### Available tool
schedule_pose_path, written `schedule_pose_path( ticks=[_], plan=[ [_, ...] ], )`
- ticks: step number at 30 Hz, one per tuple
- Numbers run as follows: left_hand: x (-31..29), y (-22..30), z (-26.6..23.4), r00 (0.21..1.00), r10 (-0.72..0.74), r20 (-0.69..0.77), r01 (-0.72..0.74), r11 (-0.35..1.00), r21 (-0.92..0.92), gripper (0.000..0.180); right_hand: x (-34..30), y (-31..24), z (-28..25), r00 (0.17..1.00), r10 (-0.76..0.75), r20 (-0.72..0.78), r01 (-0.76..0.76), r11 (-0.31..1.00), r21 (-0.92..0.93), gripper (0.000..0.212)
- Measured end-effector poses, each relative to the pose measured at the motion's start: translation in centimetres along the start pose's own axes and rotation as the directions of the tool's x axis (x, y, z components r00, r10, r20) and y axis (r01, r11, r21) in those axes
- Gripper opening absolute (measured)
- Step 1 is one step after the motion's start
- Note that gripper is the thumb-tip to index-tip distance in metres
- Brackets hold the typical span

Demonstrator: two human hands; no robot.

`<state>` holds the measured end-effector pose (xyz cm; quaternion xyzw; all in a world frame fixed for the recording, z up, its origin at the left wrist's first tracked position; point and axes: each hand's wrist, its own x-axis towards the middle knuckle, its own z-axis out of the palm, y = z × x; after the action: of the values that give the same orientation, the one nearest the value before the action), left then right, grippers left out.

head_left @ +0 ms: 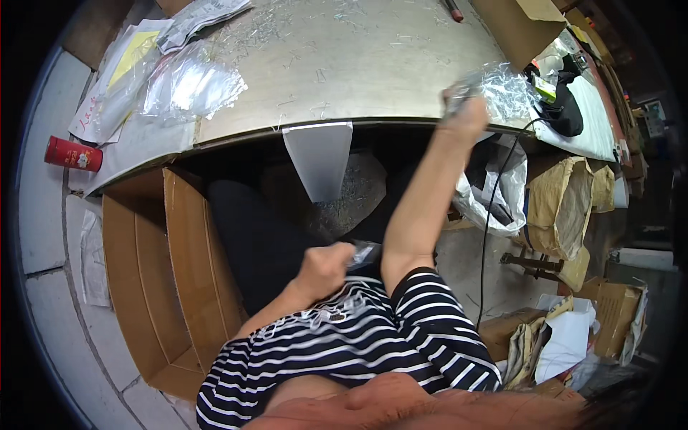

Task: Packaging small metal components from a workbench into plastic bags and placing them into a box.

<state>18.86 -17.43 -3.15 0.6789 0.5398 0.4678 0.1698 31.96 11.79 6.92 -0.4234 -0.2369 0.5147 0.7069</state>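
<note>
Close to my body, my left hand (326, 271) is closed around a small clear plastic bag (364, 254), whose shiny end sticks out past the fingers. My right hand (467, 115) reaches to the table's right front edge and is smeared by motion. A grey, shiny patch shows at its fingers, too blurred to name. Right beside it lies a heap of clear plastic bags (507, 92). Loose thin metal pins or wires (315, 72) are scattered over the metal-topped table (373, 86). A white chute-like strip (319, 161) slopes down from the front edge toward a pile of small metal pieces (358, 188).
More clear bags (193, 84) and papers (115, 93) lie at the table's left, near a red can (73, 154). An open cardboard box (172, 272) stands left of my legs. On the right are a white sack (502, 193), a brown paper sack (560, 204) and a hanging black cable (490, 215).
</note>
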Motion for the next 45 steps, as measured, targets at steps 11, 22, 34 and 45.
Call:
schedule_pose_path(
  ticks=[11,22,34,45],
  plan=[
    [5.9,-4.0,-6.8,0.714,-0.669,-0.205,0.43,0.65,-0.626,0.021,1.8,5.9,-1.0,0.727,-0.043,0.686,0.671,0.258,-0.695,0.017],
    [3.9,-6.0,-6.4,0.745,-0.6,-0.29,0.415,0.758,-0.503,0.02,-1.6,4.2,-1.9,0.594,-0.19,0.782,0.797,0.276,-0.538,0.015],
    [5.1,-6.5,-8.1,0.758,-0.617,-0.213,0.464,0.739,-0.49,0.019,14.1,0.1,-6.5,0.521,-0.408,0.75,0.583,-0.472,-0.661,0.025],
    [5.1,-8.1,-10.5,0.74,-0.609,-0.285,0.414,0.747,-0.521,0.019,12.0,16.8,19.5,0.369,-0.047,0.928,0.864,0.385,-0.324,0.048]
  ],
)
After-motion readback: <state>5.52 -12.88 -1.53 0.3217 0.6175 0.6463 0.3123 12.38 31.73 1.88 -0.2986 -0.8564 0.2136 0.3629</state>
